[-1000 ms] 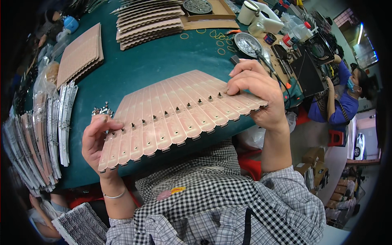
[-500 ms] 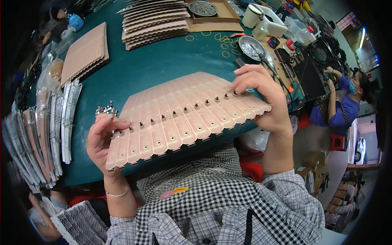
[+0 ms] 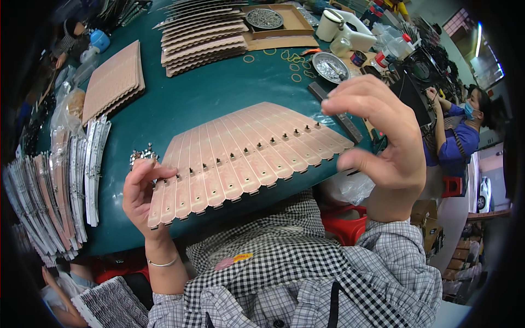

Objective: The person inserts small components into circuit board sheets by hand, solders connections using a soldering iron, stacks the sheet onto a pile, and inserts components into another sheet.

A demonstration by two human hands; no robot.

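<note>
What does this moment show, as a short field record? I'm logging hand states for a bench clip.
work piece: fanned row of pink strips with small metal studs, on the green table
left hand: grip on the fan's left end, thumb on top
right hand: raised off the fan's right end, fingers curled, holding nothing
nearby: stacked strips, metal dish, rubber bands

Fanned pink leather straps (image 3: 246, 156), studded, on table edge
</note>
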